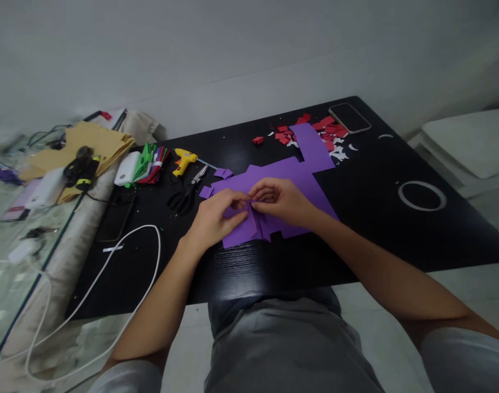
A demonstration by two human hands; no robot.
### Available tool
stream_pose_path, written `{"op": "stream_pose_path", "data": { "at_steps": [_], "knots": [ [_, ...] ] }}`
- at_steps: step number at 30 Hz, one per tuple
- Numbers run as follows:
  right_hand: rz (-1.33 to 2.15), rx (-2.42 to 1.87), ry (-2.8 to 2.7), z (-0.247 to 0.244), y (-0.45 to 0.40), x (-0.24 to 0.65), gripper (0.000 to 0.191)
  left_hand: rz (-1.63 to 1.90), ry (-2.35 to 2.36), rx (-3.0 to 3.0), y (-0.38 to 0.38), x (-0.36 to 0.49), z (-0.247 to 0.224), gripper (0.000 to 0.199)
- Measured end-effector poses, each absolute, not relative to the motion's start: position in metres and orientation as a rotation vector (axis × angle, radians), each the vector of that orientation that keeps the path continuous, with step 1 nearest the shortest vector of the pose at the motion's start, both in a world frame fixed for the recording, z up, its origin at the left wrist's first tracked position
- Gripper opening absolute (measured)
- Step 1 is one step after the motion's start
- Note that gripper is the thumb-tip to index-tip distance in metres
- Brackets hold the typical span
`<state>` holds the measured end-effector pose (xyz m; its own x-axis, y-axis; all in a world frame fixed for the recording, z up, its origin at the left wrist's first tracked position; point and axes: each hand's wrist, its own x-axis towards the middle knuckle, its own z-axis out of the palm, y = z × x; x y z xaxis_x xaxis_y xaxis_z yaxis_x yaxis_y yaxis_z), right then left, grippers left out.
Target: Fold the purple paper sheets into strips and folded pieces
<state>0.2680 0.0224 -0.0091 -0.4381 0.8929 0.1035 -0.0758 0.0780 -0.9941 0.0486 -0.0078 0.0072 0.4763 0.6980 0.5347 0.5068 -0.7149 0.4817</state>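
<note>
Purple paper lies in overlapping pieces on the black table. Both hands meet over its left part, where a folded piece of purple paper stands up slightly. My left hand pinches this folded piece between thumb and fingers. From the other side my right hand closes on the same piece, its fingertips nearly touching those of the left. The fingertips hide part of the fold. Small purple pieces lie just beyond my left hand.
Black scissors and a yellow glue gun lie left of the paper. Red scraps, white scraps, a phone and a white ring are rightward. A white cable loops at left.
</note>
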Motion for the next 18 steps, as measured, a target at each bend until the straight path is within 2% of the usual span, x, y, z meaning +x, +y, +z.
{"op": "stream_pose_path", "data": {
  "at_steps": [10, 18],
  "knots": [
    [1.63, -0.802, -1.464, -0.0124, 0.0263, 0.2705, 0.028, 1.125, 1.016, 2.479, -0.0075, 0.048, 0.0063, 0.017],
    [1.693, -0.844, -1.424, -0.011, 0.0263, 0.2726, 0.039, 0.965, 0.936, 2.485, -0.0055, 0.0458, 0.0109, 0.018]
  ]
}}
